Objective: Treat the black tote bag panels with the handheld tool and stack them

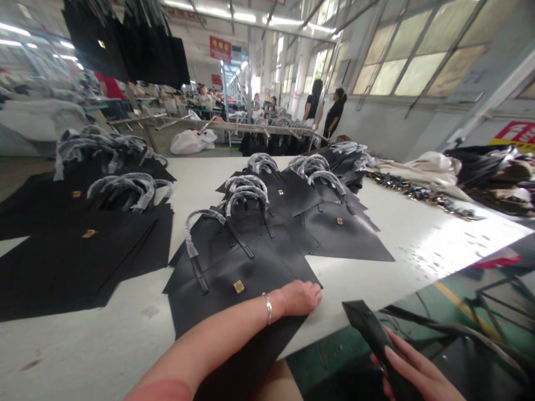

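While your right hand (418, 370) has its grip wrapped around a black strip (368, 326) at lower right, your left hand (301, 298) rests, whether gripping I cannot tell, on the black bag (267, 267) at lower centre.

A black bag panel (267, 267) with a smooth, faintly shiny face lies spread on the table (125, 345), its near part at the edge. A square gold-coloured clasp (238, 287) sits on it; above arches a handle (189, 239), mostly wrapped in cloudy film, its black ends bare. A dark elongated object (366, 323), flat and angular at its far end, is held slanting beyond the table's edge.
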{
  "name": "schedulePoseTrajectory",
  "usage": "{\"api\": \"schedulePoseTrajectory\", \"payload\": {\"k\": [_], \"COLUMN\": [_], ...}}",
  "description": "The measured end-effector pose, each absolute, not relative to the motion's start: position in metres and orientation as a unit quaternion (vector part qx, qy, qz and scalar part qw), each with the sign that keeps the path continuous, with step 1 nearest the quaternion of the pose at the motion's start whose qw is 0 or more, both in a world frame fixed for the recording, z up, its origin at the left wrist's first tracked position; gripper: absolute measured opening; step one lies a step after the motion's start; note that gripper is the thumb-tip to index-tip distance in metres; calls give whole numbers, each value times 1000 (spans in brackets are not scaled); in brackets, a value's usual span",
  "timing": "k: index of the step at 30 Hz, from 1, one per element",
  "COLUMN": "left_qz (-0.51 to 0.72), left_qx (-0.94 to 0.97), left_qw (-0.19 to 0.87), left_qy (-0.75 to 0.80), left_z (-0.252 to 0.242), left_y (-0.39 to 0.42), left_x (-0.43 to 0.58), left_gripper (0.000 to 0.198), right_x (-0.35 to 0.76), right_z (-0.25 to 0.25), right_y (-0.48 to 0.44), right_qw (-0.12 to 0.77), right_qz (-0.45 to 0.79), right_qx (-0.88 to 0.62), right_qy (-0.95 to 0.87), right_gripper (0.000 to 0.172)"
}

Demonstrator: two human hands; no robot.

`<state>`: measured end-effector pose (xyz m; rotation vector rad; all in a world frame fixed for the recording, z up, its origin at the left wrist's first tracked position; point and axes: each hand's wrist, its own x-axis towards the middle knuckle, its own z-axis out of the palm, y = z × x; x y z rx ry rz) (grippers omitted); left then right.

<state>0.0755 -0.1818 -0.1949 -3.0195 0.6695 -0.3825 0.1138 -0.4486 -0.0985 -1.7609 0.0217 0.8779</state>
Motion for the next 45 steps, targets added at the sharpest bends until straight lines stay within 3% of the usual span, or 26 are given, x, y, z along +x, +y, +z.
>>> {"api": "schedulePoseTrajectory", "payload": {"k": [6,13,22,30,34,38,45], "left_qz": [-109,-93,-92,-94,-107,-146,-164], "left_qx": [-976,-968,-960,-991,-985,-968,-963], "left_qw": [-22,4,25,-63,-127,-182,-195], "left_qy": [185,234,262,70,-47,-88,-86], "left_z": [-198,-184,-189,-197,-193,-197,-218], "left_y": [-160,-167,-185,-190,-191,-191,-194], "left_x": [73,79,84,93,79,48,21], "left_gripper": [11,13,15,15,28,40,34], "right_x": [114,105,101,110,114,113,126], "right_z": [-96,-106,-101,-110,-112,-105,-108], "right_y": [-449,-439,-435,-433,-428,-423,-394], "right_qw": [550,595,590,577,558,529,473], "right_qz": [413,368,366,414,437,465,533], "right_qx": [-726,-715,-720,-703,-703,-705,-693], "right_qy": [2,12,18,-30,-54,-88,-109], "right_gripper": [83,80,80,81,77,64,57]}}
